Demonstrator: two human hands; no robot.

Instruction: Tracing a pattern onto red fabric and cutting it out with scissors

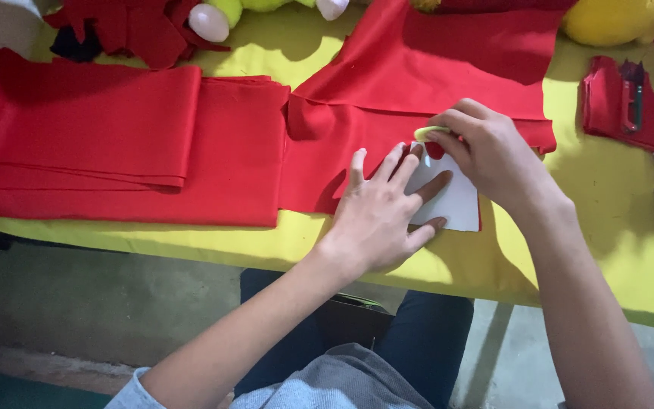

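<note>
Head view: white paper template (456, 198) is pressed flat on red felt cloth (327, 163) by left hand (380, 216), fingers spread; pale yellow chalk piece (431, 133) is pinched by right hand (490, 155) at template's 12 o'clock edge. Tracing judged underway; steady template hold needed.

1. A white, flat paper template (456, 201) lies on red fabric near the table's front edge, partly covered by the left hand (380, 216), which presses it down with fingers spread.
2. A small pale yellow-green piece of chalk (428, 133) is pinched in the right hand (490, 155), at the template's upper edge.
3. The red felt fabric sheet (387, 98) lies flat, its edges folded over, on the yellow table.
</note>
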